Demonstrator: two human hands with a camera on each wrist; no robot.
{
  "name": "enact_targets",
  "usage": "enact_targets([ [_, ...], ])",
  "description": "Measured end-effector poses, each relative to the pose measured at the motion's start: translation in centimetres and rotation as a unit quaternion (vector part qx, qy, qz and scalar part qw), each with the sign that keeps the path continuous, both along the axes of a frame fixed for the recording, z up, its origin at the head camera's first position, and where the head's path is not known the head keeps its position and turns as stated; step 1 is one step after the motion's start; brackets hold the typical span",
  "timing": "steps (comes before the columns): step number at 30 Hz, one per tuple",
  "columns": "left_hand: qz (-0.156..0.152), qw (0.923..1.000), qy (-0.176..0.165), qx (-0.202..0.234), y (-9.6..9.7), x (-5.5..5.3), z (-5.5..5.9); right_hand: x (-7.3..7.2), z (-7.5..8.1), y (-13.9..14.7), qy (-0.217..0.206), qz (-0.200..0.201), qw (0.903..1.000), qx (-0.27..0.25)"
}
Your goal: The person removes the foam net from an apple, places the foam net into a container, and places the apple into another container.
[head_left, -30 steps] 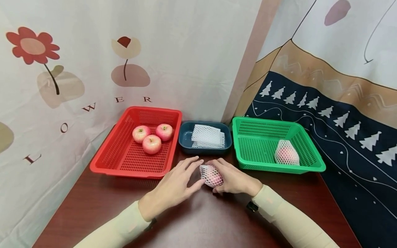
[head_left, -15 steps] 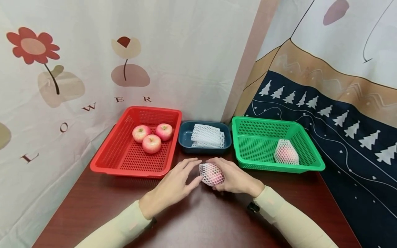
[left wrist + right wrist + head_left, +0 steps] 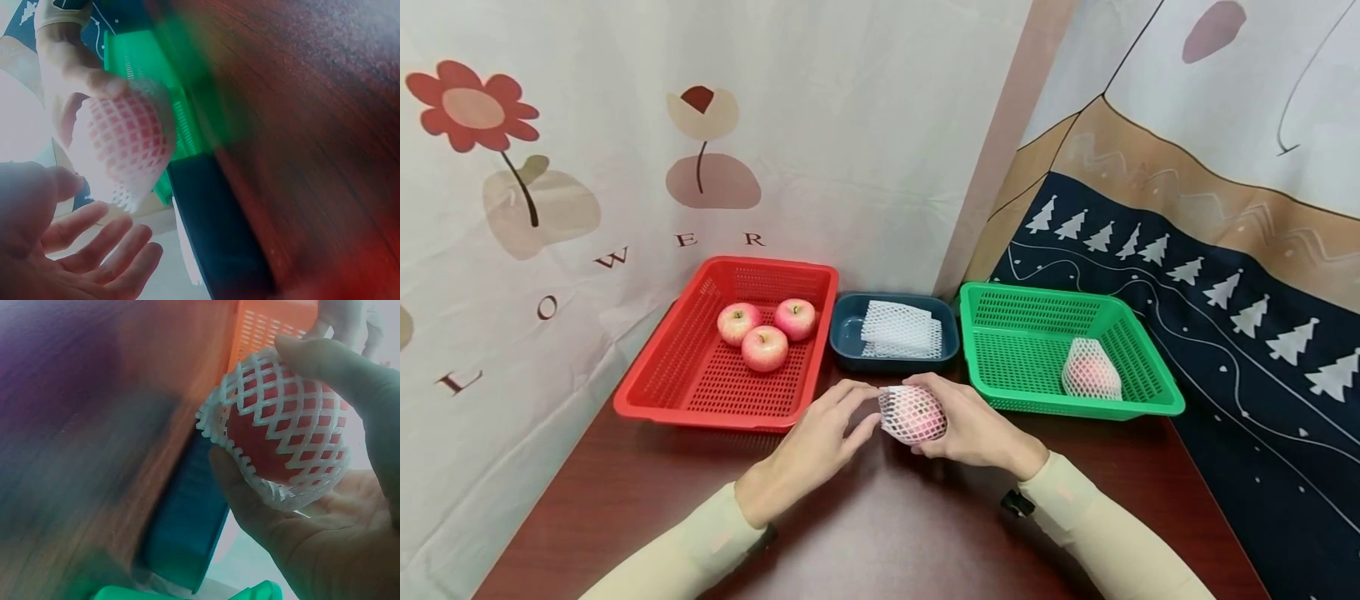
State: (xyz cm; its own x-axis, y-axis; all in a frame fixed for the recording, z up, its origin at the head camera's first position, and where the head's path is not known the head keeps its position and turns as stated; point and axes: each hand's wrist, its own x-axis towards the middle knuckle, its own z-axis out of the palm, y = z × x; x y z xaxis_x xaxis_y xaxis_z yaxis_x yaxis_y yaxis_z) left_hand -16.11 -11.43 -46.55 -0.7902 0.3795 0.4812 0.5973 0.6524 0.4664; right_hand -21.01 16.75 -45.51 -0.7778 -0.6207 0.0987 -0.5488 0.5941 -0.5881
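Note:
My right hand [image 3: 976,427] grips an apple [image 3: 914,415] in a white foam net sleeve, over the front middle of the table. In the right wrist view the thumb and fingers [image 3: 247,503] go round the netted apple [image 3: 294,434], and red skin shows at the net's opening. My left hand [image 3: 808,440] is beside the net's left end, fingertips close to it. The left wrist view has the left fingers [image 3: 103,250] loosely bent and spread just below the netted apple [image 3: 128,137], with nothing between them.
A red basket [image 3: 662,367] with three bare apples [image 3: 765,348] stands at the left. Behind the hands, a dark blue tray [image 3: 847,337] has folded white foam nets [image 3: 901,329] in it. The green basket [image 3: 1007,354] at the right contains a netted apple [image 3: 1092,371].
The right hand has raised the netted apple slightly and turned it a little. The left fingertips have moved up close to the net's left end.

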Motion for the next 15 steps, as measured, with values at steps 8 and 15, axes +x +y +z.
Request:
enact_targets([
  [8,-0.024,0.9982,0.038,0.039,0.17,-0.26,-0.11,0.07,0.24,-0.22,0.019,0.001,0.9995,-0.024],
  [15,-0.042,0.9972,0.026,0.056,0.47,-0.43,0.10,0.37,0.36,-0.46,0.040,0.005,0.9986,-0.034],
])
